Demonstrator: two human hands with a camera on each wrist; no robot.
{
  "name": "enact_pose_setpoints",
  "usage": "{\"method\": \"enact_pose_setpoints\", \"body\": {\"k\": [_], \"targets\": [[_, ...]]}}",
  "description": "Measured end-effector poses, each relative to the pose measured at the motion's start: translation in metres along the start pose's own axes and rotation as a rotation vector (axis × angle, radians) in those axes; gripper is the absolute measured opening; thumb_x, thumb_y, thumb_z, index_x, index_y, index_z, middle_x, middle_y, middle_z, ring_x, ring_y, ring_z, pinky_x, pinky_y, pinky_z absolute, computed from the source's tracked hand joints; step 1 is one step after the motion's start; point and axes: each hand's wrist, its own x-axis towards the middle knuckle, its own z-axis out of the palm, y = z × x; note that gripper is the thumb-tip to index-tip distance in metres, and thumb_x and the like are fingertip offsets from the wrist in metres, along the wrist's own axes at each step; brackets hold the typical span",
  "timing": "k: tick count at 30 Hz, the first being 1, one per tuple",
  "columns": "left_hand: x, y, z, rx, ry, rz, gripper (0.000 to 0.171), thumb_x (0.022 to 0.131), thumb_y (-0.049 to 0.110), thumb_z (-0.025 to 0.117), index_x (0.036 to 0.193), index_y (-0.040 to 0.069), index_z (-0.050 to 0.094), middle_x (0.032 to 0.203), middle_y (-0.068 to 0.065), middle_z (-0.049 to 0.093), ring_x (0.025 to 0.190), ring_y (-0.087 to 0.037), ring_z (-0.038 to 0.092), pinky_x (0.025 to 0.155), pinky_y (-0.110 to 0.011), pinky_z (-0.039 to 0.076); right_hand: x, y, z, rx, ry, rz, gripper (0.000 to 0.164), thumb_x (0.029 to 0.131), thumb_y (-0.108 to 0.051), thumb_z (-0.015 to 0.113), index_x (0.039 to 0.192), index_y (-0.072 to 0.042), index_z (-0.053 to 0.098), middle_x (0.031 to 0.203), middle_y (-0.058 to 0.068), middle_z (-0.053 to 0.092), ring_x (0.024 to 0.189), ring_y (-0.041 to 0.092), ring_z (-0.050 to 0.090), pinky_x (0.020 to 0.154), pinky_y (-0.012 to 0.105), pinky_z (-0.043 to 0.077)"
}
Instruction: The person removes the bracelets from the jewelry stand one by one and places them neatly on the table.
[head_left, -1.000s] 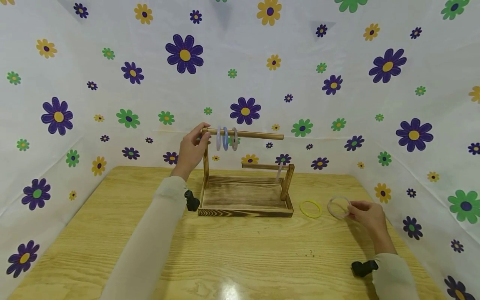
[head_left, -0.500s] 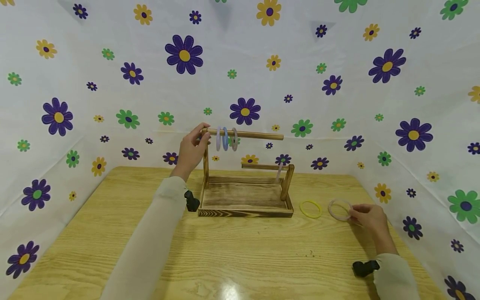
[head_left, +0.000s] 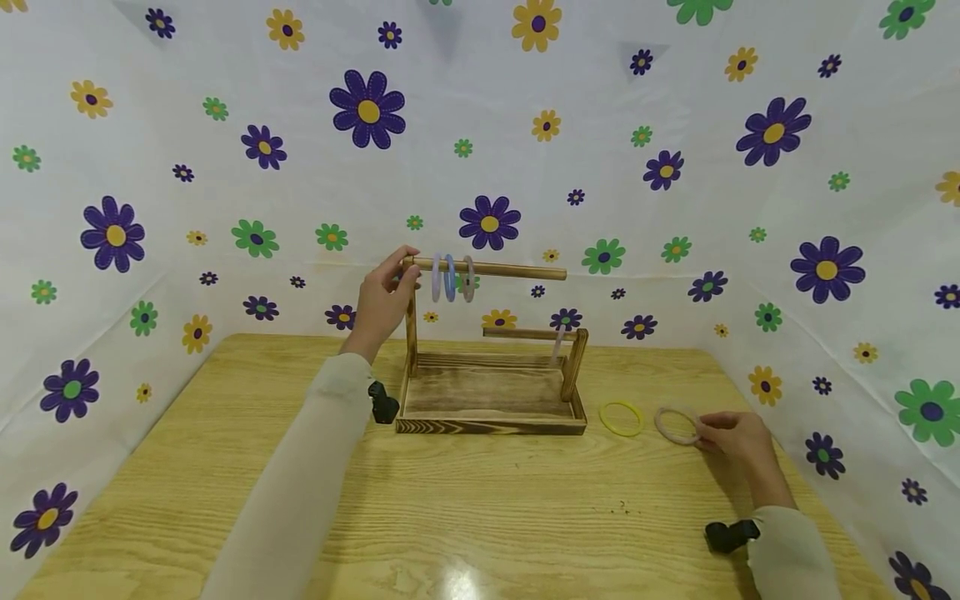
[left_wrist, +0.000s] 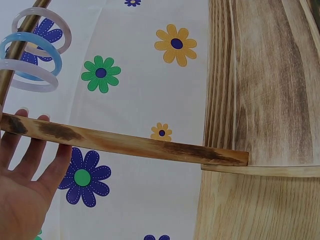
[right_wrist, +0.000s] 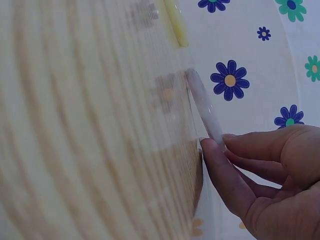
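Note:
My left hand grips the top of the tall left post of a wooden bangle stand; the left wrist view shows fingers reaching behind the post. Three bangles hang on the upper bar beside that hand: a pale lilac one, a blue one and a greyish one. At the right, my right hand pinches the near edge of a pale bangle between thumb and fingers. In the right wrist view this bangle slants with its far edge at the tabletop.
A yellow bangle lies on the wooden table between stand and right hand. One pale bangle hangs on the lower bar, near its right post. Flower-patterned white cloth encloses the table's back and sides.
The pale bangle in my right hand has tipped from more upright to flatter, and the hand has sunk slightly. My left hand keeps its grip on the post.

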Motion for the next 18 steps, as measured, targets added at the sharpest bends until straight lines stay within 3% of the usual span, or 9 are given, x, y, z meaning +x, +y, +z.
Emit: {"method": "enact_pose_setpoints", "body": {"k": [7,18], "targets": [[-0.0004,-0.0010,0.0004,-0.003,-0.002,0.001,0.039,0.110,0.026,0.049,0.146,0.012,0.055,0.129,-0.025,0.067,0.108,-0.036,0.071,0.082,-0.034,0.059,0.0012,0.0043,0.0004,-0.003,0.010,0.002,0.043,0.097,0.001,0.066,0.128,0.027,0.053,0.085,0.003,0.073,0.068,0.006,0.071,0.067,0.022,0.061],[0.0010,-0.0025,0.0014,0.001,-0.002,0.005,0.040,0.111,0.030,0.049,0.147,0.014,0.054,0.129,-0.023,0.068,0.110,-0.039,0.071,0.078,-0.032,0.058,0.0010,0.0045,-0.0005,0.057,-0.003,0.000,0.045,0.099,0.002,0.062,0.133,0.028,0.047,0.081,-0.006,0.070,0.067,0.004,0.073,0.068,0.022,0.062]]}}
